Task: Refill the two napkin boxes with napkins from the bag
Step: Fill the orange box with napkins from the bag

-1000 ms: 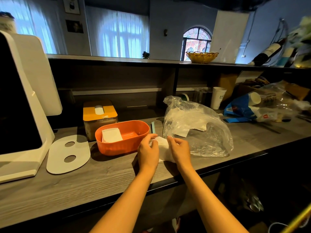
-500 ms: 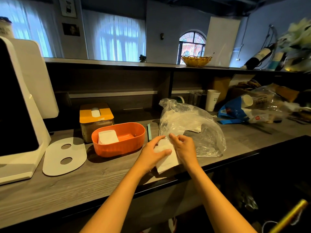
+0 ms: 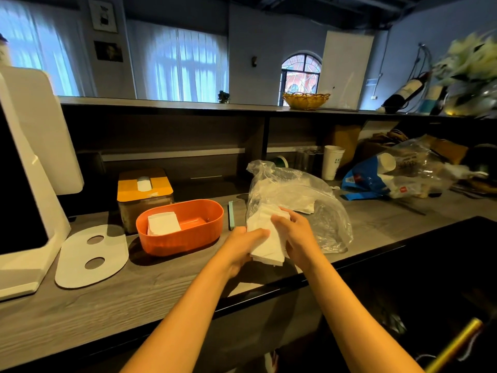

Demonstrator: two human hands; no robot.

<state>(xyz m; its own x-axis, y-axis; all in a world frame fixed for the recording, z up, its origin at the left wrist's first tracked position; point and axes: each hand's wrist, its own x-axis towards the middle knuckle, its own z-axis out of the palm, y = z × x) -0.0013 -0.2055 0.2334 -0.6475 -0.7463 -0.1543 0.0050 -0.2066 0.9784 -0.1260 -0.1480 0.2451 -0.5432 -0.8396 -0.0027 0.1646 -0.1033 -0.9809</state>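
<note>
The crumpled clear plastic bag (image 3: 301, 200) blurs the loose napkins inside it, and the thick stack of white square napkins (image 3: 266, 238) hides most fingers of the left hand (image 3: 242, 244). That hand and the right hand (image 3: 297, 235) both grip the stack at the bag's mouth, above the grey wooden bench (image 3: 107, 305). Left of the bag sits the open orange oval napkin box (image 3: 180, 228) holding a few white napkins, with the yellow-lidded napkin box (image 3: 145, 193) behind it.

White paper cup (image 3: 332, 162), yellow basket (image 3: 305, 100), wine bottle (image 3: 406, 93) — flowers (image 3: 469, 63), seemingly, blurred.
</note>
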